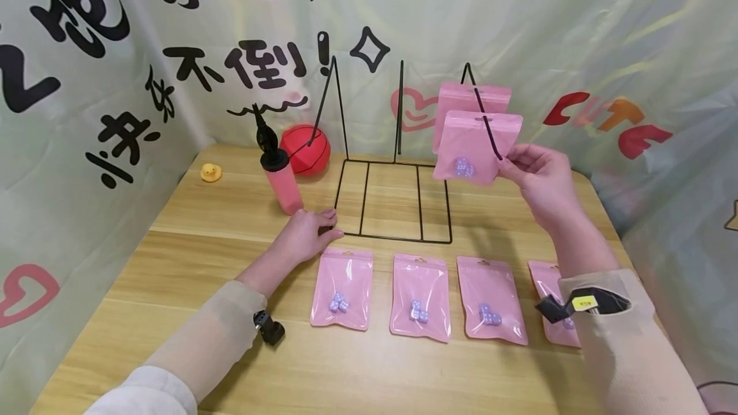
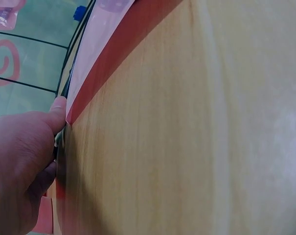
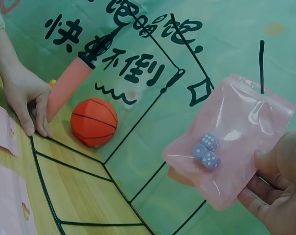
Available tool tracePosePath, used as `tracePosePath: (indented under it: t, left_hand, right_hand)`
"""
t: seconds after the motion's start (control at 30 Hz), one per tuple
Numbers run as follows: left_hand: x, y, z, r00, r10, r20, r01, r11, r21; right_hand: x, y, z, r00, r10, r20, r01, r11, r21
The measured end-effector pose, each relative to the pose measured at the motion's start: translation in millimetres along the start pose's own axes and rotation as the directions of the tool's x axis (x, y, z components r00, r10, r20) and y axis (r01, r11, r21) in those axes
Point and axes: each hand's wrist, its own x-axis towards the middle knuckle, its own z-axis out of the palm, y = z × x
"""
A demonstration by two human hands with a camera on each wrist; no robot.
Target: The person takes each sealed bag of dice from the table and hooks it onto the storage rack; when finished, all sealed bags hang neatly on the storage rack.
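Four pink pouches [image 1: 419, 297] lie along the tabletop's near edge; right hand [image 1: 539, 178] pinches a light, floppy, slick dice pouch [image 1: 475, 146] on the rack's hook, left hand [image 1: 305, 235] presses the rack base [image 1: 392, 200]

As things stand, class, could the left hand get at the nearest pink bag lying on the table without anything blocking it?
Probably yes. The left hand rests on the rack's front corner, and the leftmost bag lies flat just beside it, with only bare table between them.
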Motion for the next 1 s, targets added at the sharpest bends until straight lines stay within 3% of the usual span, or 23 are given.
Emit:
tracePosePath:
  t: [0.33, 0.57, 0.93, 1.0]
  left_hand:
    - [0.6, -1.0, 1.0, 1.000, 0.014, -0.003, -0.014, 1.000, -0.004]
    - [0.5, -0.3, 0.0, 1.000, 0.012, -0.010, -0.012, 1.000, -0.005]
    - [0.9, -2.5, 1.2, 1.000, 0.008, -0.008, -0.008, 1.000, 0.005]
    - [0.8, -2.0, 1.3, 1.000, 0.011, -0.007, -0.011, 1.000, 0.006]
  right_hand:
    - [-15, 5, -18, 1.000, 0.018, 0.020, -0.013, 0.974, -0.226]
    - [-31, 7, -36, 0.996, 0.056, 0.074, -0.025, 0.930, -0.366]
    - [-55, 22, -68, 0.975, 0.161, 0.151, -0.064, 0.859, -0.508]
    - [-61, 26, -76, 0.971, 0.176, 0.160, -0.072, 0.859, -0.508]
